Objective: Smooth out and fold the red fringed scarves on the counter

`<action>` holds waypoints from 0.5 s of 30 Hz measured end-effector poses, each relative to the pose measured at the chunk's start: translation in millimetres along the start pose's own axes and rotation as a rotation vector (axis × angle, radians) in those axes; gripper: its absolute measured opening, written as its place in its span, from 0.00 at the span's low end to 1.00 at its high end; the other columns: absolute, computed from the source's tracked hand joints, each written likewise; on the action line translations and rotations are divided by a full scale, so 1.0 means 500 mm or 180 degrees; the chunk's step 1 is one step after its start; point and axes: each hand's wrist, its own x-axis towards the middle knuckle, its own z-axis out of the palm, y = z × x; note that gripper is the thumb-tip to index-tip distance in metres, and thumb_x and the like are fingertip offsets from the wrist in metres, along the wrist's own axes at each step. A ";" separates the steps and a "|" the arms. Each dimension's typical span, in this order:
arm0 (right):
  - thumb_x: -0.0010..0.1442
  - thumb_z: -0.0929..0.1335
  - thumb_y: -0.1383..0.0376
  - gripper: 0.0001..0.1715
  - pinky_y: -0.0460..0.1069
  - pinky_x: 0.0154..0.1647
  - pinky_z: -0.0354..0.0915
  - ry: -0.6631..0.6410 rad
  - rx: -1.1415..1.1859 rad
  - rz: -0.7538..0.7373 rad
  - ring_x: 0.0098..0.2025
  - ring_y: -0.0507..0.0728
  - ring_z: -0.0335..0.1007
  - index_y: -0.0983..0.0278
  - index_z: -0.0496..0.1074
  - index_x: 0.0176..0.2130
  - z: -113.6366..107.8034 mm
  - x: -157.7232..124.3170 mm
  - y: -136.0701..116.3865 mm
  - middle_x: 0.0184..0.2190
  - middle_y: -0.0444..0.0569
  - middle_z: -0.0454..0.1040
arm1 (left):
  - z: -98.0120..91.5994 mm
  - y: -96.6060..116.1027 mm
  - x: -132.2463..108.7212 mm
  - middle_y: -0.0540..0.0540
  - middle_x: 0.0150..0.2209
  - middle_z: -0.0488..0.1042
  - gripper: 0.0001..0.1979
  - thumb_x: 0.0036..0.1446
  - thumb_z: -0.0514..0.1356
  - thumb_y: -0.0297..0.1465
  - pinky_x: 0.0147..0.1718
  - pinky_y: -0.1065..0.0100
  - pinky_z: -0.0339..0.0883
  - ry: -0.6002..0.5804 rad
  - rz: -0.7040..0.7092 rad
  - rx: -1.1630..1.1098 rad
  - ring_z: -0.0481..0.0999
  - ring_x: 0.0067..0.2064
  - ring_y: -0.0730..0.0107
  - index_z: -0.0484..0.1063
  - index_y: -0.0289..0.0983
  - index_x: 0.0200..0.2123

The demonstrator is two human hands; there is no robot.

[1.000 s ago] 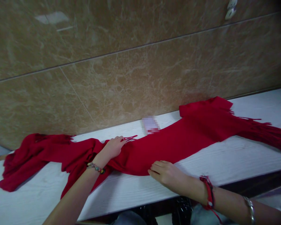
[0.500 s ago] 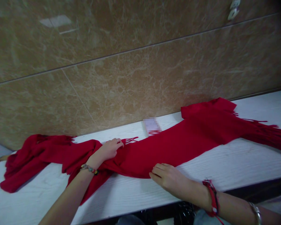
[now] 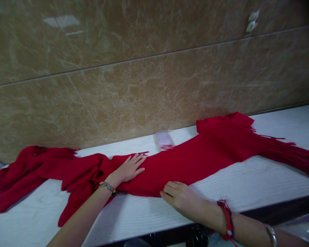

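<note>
A long red scarf (image 3: 180,161) with fringed ends stretches across the white tabletop. Its middle part lies fairly flat, while the left part is bunched and wrinkled. My left hand (image 3: 130,168), wearing a ring and a beaded bracelet, rests flat on the scarf with its fingers spread, close to some fringe strands. At the scarf's near edge, my right hand (image 3: 179,197) has its fingers curled over the cloth; its thumb is partly seen. On the right, the far edge of the scarf is folded over and long fringe trails toward the right border.
Behind the scarf, against the brown marble-tiled wall (image 3: 144,92), sits a small pale block-shaped item (image 3: 164,140), blurred by pixels. A white fixture (image 3: 252,22) is on the wall. The white tabletop (image 3: 134,219) ends at a dark front edge near me.
My left hand has gone from curled fingers on the cloth to spread and flat, moving slightly right. The right hand stays at the near edge. The view has shifted a little.
</note>
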 end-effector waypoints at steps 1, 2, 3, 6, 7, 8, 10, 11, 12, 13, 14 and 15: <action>0.57 0.63 0.73 0.07 0.49 0.36 0.62 0.0014 0.0049 0.0047 0.33 0.54 0.63 0.68 0.69 0.36 0.001 0.001 0.000 0.30 0.49 0.70 | -0.003 -0.001 -0.002 0.41 0.62 0.45 0.28 0.60 0.38 0.45 0.58 0.54 0.39 0.0051 -0.0071 0.0036 0.41 0.63 0.61 0.45 0.38 0.60; 0.57 0.63 0.73 0.07 0.49 0.38 0.62 0.0029 0.0128 0.0128 0.33 0.54 0.63 0.67 0.70 0.35 0.003 0.002 -0.001 0.29 0.49 0.70 | -0.007 0.004 -0.002 0.41 0.62 0.45 0.29 0.60 0.39 0.45 0.58 0.54 0.39 0.0115 -0.0082 0.0066 0.41 0.63 0.61 0.45 0.38 0.60; 0.57 0.63 0.74 0.07 0.50 0.41 0.62 0.0052 0.0237 0.0235 0.34 0.54 0.63 0.67 0.70 0.34 0.006 0.002 -0.002 0.29 0.49 0.70 | -0.011 0.015 -0.002 0.41 0.62 0.45 0.29 0.60 0.39 0.45 0.58 0.55 0.39 0.0183 -0.0038 0.0089 0.40 0.63 0.62 0.45 0.37 0.60; 0.56 0.64 0.72 0.10 0.53 0.52 0.56 0.0198 0.0689 0.0542 0.41 0.54 0.64 0.64 0.71 0.38 0.010 -0.004 -0.004 0.36 0.48 0.71 | -0.015 0.063 -0.001 0.41 0.63 0.42 0.29 0.60 0.40 0.44 0.58 0.59 0.40 0.0280 0.0284 0.0055 0.39 0.63 0.64 0.43 0.37 0.61; 0.56 0.64 0.71 0.11 0.54 0.54 0.54 0.0244 0.0857 0.0595 0.44 0.54 0.64 0.63 0.71 0.40 0.008 -0.009 0.000 0.39 0.48 0.71 | -0.013 0.078 -0.001 0.42 0.63 0.42 0.29 0.60 0.40 0.44 0.58 0.60 0.40 0.0247 0.0394 0.0005 0.39 0.63 0.65 0.42 0.37 0.61; 0.56 0.64 0.70 0.13 0.54 0.55 0.53 0.0287 0.1016 0.0639 0.47 0.54 0.63 0.62 0.70 0.42 0.006 -0.014 0.006 0.42 0.49 0.70 | -0.009 0.090 -0.002 0.42 0.63 0.42 0.29 0.60 0.41 0.43 0.58 0.60 0.41 0.0189 0.0465 -0.0055 0.39 0.63 0.66 0.42 0.38 0.61; 0.57 0.63 0.68 0.14 0.54 0.56 0.53 0.0350 0.1239 0.0794 0.50 0.54 0.62 0.61 0.70 0.45 -0.004 -0.024 0.030 0.45 0.50 0.70 | 0.002 0.101 -0.005 0.43 0.63 0.42 0.29 0.60 0.40 0.44 0.58 0.60 0.42 0.0065 0.0499 -0.0189 0.40 0.63 0.66 0.40 0.39 0.61; 0.58 0.62 0.67 0.15 0.54 0.56 0.53 0.0376 0.1273 0.0934 0.51 0.54 0.61 0.62 0.69 0.46 -0.009 -0.028 0.048 0.46 0.51 0.69 | 0.008 0.103 -0.007 0.43 0.63 0.42 0.29 0.60 0.40 0.44 0.58 0.59 0.42 0.0032 0.0460 -0.0246 0.40 0.63 0.66 0.40 0.39 0.61; 0.59 0.62 0.66 0.16 0.55 0.56 0.53 0.0399 0.1241 0.1101 0.52 0.55 0.60 0.63 0.68 0.47 -0.015 -0.030 0.067 0.48 0.52 0.68 | 0.012 0.102 -0.008 0.43 0.63 0.42 0.29 0.60 0.40 0.45 0.58 0.58 0.42 0.0018 0.0394 -0.0291 0.39 0.63 0.65 0.40 0.39 0.61; 0.59 0.61 0.65 0.18 0.57 0.56 0.53 0.0403 0.1148 0.1266 0.55 0.57 0.57 0.64 0.66 0.49 -0.019 -0.030 0.087 0.51 0.54 0.66 | 0.015 0.100 -0.009 0.42 0.63 0.41 0.30 0.59 0.41 0.45 0.58 0.57 0.41 0.0020 0.0303 -0.0327 0.39 0.63 0.63 0.40 0.39 0.61; 0.59 0.61 0.63 0.21 0.59 0.56 0.52 0.0359 0.1023 0.1394 0.57 0.58 0.53 0.64 0.63 0.52 -0.022 -0.028 0.105 0.54 0.55 0.63 | 0.016 0.099 -0.010 0.41 0.63 0.40 0.31 0.59 0.41 0.47 0.58 0.56 0.41 0.0024 0.0196 -0.0356 0.38 0.63 0.62 0.41 0.38 0.61; 0.59 0.61 0.60 0.25 0.60 0.57 0.50 0.0268 0.0894 0.1467 0.60 0.60 0.48 0.64 0.60 0.55 -0.022 -0.025 0.121 0.57 0.56 0.58 | 0.016 0.099 -0.011 0.40 0.63 0.40 0.33 0.58 0.42 0.48 0.58 0.54 0.41 0.0024 0.0082 -0.0375 0.38 0.63 0.60 0.42 0.38 0.61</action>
